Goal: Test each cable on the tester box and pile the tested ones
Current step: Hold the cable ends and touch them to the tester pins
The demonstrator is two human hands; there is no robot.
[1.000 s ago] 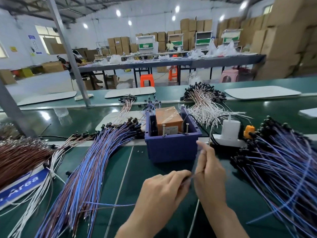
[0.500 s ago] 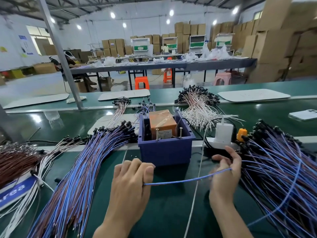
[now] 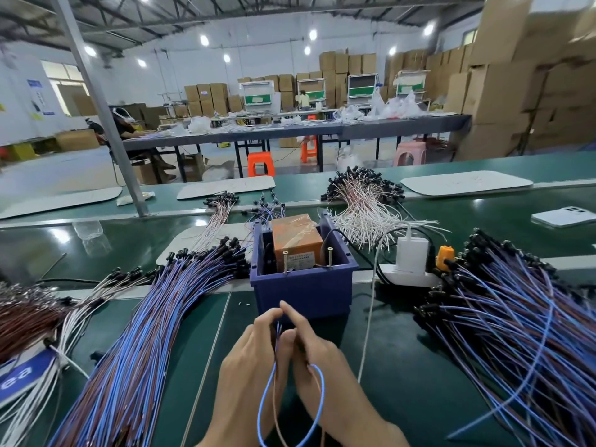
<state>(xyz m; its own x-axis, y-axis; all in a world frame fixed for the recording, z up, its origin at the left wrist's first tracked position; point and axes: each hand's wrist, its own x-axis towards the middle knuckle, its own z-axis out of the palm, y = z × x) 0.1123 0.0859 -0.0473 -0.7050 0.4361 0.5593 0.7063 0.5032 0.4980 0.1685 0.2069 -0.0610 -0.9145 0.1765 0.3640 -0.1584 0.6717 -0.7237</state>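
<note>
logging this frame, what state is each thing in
cable: looped, held, ends up
left hand: pinching cable
right hand: holding cable
tester: in blue bin, pins untouched
charger: plugged into strip
phone: lying flat on belt

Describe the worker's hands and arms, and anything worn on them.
The left hand and right hand are bare: no gloves, rings or tape show. Both forearms are uncovered down to the bottom edge of the picture, with no sleeve, watch or wrist strap in view.
</note>
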